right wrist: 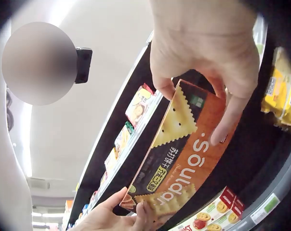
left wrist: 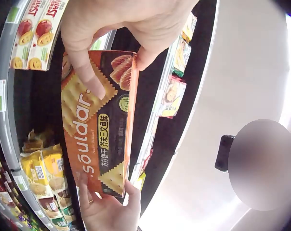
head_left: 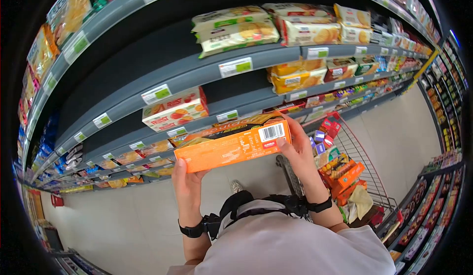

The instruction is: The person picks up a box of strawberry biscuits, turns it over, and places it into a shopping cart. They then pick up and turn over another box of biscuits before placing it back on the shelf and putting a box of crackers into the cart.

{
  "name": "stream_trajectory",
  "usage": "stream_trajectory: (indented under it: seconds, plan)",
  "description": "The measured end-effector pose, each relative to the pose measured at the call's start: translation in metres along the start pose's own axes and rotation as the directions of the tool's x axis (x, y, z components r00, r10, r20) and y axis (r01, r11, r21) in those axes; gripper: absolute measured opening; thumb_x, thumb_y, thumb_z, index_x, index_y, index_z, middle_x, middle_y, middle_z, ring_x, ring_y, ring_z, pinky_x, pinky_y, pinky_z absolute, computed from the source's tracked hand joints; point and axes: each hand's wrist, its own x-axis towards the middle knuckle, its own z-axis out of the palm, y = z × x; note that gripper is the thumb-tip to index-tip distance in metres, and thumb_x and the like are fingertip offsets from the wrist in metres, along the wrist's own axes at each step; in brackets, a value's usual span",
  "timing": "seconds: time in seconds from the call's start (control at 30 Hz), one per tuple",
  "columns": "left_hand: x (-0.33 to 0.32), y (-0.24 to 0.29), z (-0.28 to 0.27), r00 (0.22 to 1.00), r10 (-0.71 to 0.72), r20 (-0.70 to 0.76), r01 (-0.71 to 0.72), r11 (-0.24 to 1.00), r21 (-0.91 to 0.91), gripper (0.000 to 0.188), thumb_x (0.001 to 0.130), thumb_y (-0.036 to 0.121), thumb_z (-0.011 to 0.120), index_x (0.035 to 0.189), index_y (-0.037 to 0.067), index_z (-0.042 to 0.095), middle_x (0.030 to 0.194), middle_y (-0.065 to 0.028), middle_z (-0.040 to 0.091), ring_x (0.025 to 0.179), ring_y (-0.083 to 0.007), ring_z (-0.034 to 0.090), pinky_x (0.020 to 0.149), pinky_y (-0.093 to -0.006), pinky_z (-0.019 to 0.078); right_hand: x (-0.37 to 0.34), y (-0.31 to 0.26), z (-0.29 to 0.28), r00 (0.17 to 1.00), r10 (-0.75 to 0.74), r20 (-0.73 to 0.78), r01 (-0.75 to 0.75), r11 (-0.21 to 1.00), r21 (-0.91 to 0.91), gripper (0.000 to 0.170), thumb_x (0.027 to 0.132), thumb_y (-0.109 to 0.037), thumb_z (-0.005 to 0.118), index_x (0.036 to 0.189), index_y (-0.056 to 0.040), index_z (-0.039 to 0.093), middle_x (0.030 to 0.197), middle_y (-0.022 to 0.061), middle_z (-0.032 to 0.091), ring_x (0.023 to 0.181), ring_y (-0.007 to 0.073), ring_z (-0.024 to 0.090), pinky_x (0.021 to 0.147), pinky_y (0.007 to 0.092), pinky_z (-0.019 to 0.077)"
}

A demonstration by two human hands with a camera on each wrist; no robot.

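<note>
Cracker box (head_left: 226,149), orange, one: I hold it by its ends, left grip (head_left: 187,185) and right grip (head_left: 299,152) each closed about it; shelf (head_left: 196,80) ahead, loaded cart (head_left: 377,184) rightward.

Counted: two bare hands (head_left: 298,153); one long, rectangular orange-and-black cardboard cracker box (head_left: 217,154), with one black-and-white barcode (head_left: 271,132) facing up; two black wrist straps (head_left: 192,231); one pale, dark-speckled shoe (head_left: 236,186); one metal-wire shopping cart (head_left: 377,189) (its heaped, multicoloured goods (head_left: 349,176) overlap too much to number); and two white-and-red cardboard biscuit boxes (left wrist: 43,36) on one grey-edged shelf (head_left: 219,116).
</note>
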Motion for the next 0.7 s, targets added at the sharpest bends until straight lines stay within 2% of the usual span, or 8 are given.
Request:
stream_trajectory:
  seconds: [0.2, 0.27, 0.33, 0.53, 0.57, 0.6, 0.67, 0.7]
  plan:
    - [0.023, 0.027, -0.036, 0.997, 0.048, -0.066, -0.048, 0.999, 0.003, 0.044, 0.098, 0.032, 0.043, 0.129, 0.000, 0.045, 0.118, -0.0117, 0.059, 0.102, -0.0200, 0.062, 0.081, -0.0342, 0.0549, 0.033, 0.020, 0.049, 0.998, 0.008, 0.068, -0.008, 1.000, 0.001, 0.053, 0.090, -0.006, 0.057, 0.137, 0.0021, 0.035, 0.129, 0.0126, 0.046, 0.103, 0.0140, 0.057, 0.086, 0.0263, 0.0492]
    - [0.030, 0.035, -0.046, 0.998, 0.049, -0.042, -0.048, 0.999, 0.026, 0.047, 0.098, 0.032, 0.044, 0.132, 0.000, 0.043, 0.118, -0.0116, 0.058, 0.101, -0.0185, 0.062, 0.079, -0.0323, 0.0548, 0.045, 0.034, 0.061, 0.996, -0.035, 0.084, 0.037, 0.999, -0.021, 0.054, 0.088, -0.012, 0.061, 0.136, 0.0011, 0.038, 0.127, 0.0117, 0.048, 0.113, 0.0157, 0.051, 0.093, 0.0292, 0.0455]
    - [0.038, 0.041, -0.058, 0.996, 0.062, -0.057, -0.059, 0.997, 0.045, 0.048, 0.097, 0.032, 0.044, 0.133, 0.000, 0.042, 0.118, -0.0117, 0.058, 0.101, -0.0179, 0.062, 0.078, -0.0314, 0.0549, 0.052, 0.037, 0.075, 0.996, 0.033, 0.082, -0.035, 0.999, 0.023, 0.054, 0.088, -0.014, 0.061, 0.135, 0.0008, 0.040, 0.126, 0.0112, 0.050, 0.116, 0.0161, 0.049, 0.095, 0.0299, 0.0432]
    - [0.055, 0.053, -0.081, 0.992, 0.062, -0.110, -0.058, 0.998, 0.036, 0.050, 0.097, 0.034, 0.046, 0.133, 0.000, 0.041, 0.117, -0.0118, 0.059, 0.098, -0.0165, 0.062, 0.074, -0.0296, 0.0551, 0.070, 0.048, 0.103, 0.994, 0.045, 0.101, -0.044, 0.999, -0.013, 0.051, 0.088, -0.018, 0.058, 0.133, 0.0003, 0.042, 0.123, 0.0107, 0.052, 0.113, 0.0159, 0.050, 0.093, 0.0288, 0.0446]
    - [0.057, 0.054, -0.083, 0.992, 0.063, -0.109, -0.060, 0.998, 0.026, 0.050, 0.096, 0.035, 0.047, 0.133, 0.000, 0.042, 0.117, -0.0117, 0.059, 0.098, -0.0165, 0.063, 0.075, -0.0298, 0.0551, 0.073, 0.050, 0.105, 0.993, 0.040, 0.111, -0.039, 0.999, -0.010, 0.051, 0.088, -0.019, 0.058, 0.133, -0.0004, 0.041, 0.121, 0.0106, 0.052, 0.109, 0.0157, 0.052, 0.085, 0.0290, 0.0499]
    - [0.060, 0.054, -0.085, 0.991, 0.060, -0.119, -0.058, 0.998, 0.027, 0.050, 0.096, 0.035, 0.047, 0.133, 0.000, 0.042, 0.117, -0.0117, 0.059, 0.098, -0.0165, 0.063, 0.075, -0.0298, 0.0551, 0.075, 0.049, 0.108, 0.992, 0.049, 0.117, -0.048, 0.999, -0.010, 0.051, 0.088, -0.019, 0.058, 0.133, -0.0004, 0.041, 0.121, 0.0106, 0.052, 0.109, 0.0157, 0.052, 0.085, 0.0290, 0.0499]
    - [0.063, 0.053, -0.090, 0.991, 0.048, -0.125, -0.047, 0.999, 0.015, 0.050, 0.096, 0.036, 0.047, 0.131, 0.000, 0.043, 0.116, -0.0109, 0.060, 0.097, -0.0162, 0.063, 0.073, -0.0294, 0.0550, 0.078, 0.042, 0.113, 0.988, 0.094, 0.123, -0.095, 0.995, -0.002, 0.052, 0.088, -0.021, 0.058, 0.133, -0.0008, 0.040, 0.119, 0.0101, 0.053, 0.104, 0.0157, 0.055, 0.074, 0.0284, 0.0543]
    - [0.064, 0.052, -0.090, 0.990, 0.049, -0.134, -0.048, 0.999, 0.012, 0.050, 0.096, 0.036, 0.047, 0.131, 0.000, 0.043, 0.116, -0.0109, 0.060, 0.097, -0.0162, 0.063, 0.073, -0.0294, 0.0550, 0.081, 0.045, 0.114, 0.990, 0.074, 0.117, -0.068, 0.996, -0.051, 0.053, 0.089, -0.024, 0.057, 0.132, -0.0010, 0.039, 0.118, 0.0098, 0.053, 0.100, 0.0150, 0.057, 0.066, 0.0272, 0.0559]
